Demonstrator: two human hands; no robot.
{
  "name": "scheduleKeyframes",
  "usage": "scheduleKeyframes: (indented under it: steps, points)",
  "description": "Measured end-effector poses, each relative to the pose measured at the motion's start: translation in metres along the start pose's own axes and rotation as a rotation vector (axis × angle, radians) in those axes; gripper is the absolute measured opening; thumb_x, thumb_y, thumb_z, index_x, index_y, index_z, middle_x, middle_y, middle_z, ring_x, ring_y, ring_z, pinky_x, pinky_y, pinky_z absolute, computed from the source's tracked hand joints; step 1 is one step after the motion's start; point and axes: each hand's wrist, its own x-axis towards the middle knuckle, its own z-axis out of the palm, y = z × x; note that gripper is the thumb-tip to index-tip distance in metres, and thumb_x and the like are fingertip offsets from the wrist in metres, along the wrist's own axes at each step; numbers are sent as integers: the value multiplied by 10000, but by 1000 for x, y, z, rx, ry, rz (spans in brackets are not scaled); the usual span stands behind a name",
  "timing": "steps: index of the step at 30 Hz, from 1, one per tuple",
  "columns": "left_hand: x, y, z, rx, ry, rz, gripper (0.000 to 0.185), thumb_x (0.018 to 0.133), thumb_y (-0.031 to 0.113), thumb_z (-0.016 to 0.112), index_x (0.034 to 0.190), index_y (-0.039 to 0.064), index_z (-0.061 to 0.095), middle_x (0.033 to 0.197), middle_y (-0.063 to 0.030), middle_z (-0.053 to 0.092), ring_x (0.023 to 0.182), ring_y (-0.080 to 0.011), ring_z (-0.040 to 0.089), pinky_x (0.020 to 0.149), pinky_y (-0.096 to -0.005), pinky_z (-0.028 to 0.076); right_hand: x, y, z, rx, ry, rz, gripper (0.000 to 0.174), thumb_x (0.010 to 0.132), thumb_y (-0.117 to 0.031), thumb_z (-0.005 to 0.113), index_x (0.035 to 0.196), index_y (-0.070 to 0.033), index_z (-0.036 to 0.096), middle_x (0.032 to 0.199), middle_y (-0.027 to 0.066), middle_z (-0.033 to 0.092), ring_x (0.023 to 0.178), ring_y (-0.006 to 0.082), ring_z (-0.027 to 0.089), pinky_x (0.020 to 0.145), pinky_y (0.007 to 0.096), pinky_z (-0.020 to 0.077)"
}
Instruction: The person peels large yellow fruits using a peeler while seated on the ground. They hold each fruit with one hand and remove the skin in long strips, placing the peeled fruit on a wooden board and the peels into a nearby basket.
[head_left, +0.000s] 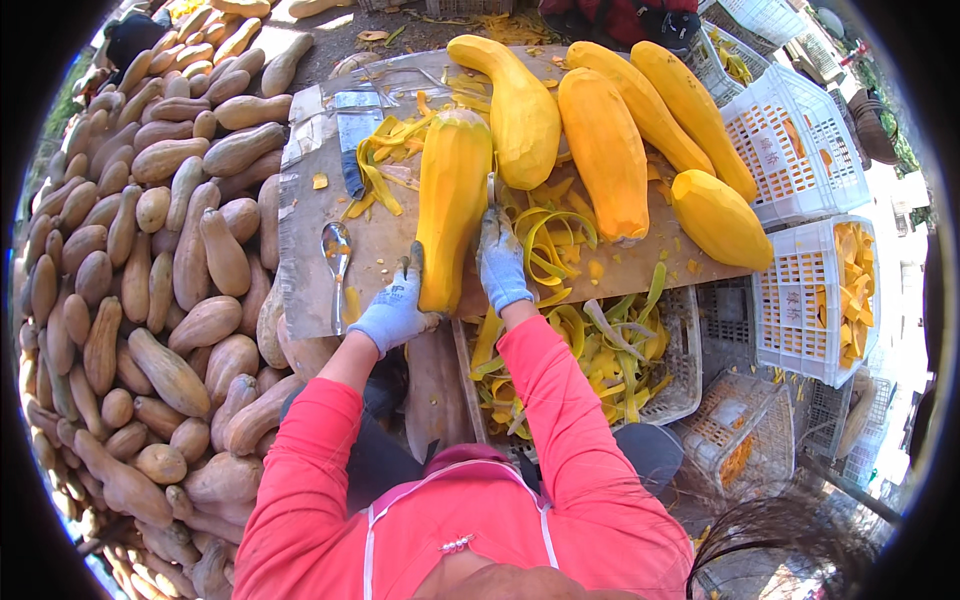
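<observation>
Before me a mostly peeled yellow squash (452, 202) lies lengthwise on a worn board (311, 247). My left hand (394, 306), in a pale glove with dark fingertips, grips its near end. My right hand (500, 259), gloved too, holds a peeler (491, 187) against the squash's right side; the tool's far end is narrow and partly hidden. Several peeled squashes lie beyond and to the right, among them a curved one (517, 112). Left on the board are a metal spoon (337, 262) and a cleaver (358, 135) with a dark wrapped handle. Peel strips (551, 240) curl beside my right hand.
Unpeeled squashes (210, 322) are heaped at the left. Under the board's near edge stands a crate (686, 352) full of peelings. White crates with orange pieces (855, 292) stand at the right. Part of a person in dark red (611, 22) shows beyond the board.
</observation>
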Motion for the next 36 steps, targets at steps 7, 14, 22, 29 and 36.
scheduleKeyframes:
  steps: [7, 14, 22, 29, 36]
  points:
    - [9, -2, 8, -128, 69, 32, 1165, 763, 271, 777, 1571, -34, -4, 1529, -347, 304, 1369, -452, 428, 1118, -410, 396, -82, 35, -5, -162, -258, -174, 436, 1035, -286, 446, 1333, 15, 549, 1260, 281, 608, 1175, 420, 580, 996, 445, 470]
    - [8, -16, 12, -302, 100, 139, 1189, 722, 159, 797, 1578, -30, -6, 1512, -254, 401, 1374, -324, 453, 1118, -343, 384, -106, 29, -48, -328, -480, -377, 481, 1033, -317, 430, 1372, 9, 528, 1279, 295, 591, 1199, 451, 547, 1026, 451, 440]
    - [-1, 6, 5, -454, 14, 39, 1134, 741, 125, 788, 1587, -17, 46, 1470, -190, 457, 1312, -255, 495, 1076, -317, 418, -177, 21, -57, -145, -391, -96, 459, 1024, -256, 485, 1383, 28, 517, 1292, 283, 598, 1191, 416, 576, 1025, 404, 457]
    - [51, 11, 4, -877, 243, -191, 962, 820, 318, 808, 1520, -52, 263, 1115, -130, 652, 835, -159, 615, 679, -275, 495, -137, 13, -81, -265, -110, -408, 409, 1005, -220, 523, 1369, -36, 543, 1266, 247, 618, 1142, 426, 585, 977, 470, 476]
    - [108, 48, 32, -729, 684, -361, 1236, 675, 375, 888, 1569, 12, 115, 1454, -287, 410, 1295, -381, 504, 1061, -420, 461, -102, 2, -75, -269, -92, -269, 441, 980, -320, 558, 1318, -38, 585, 1200, 266, 627, 1042, 436, 623, 901, 476, 513]
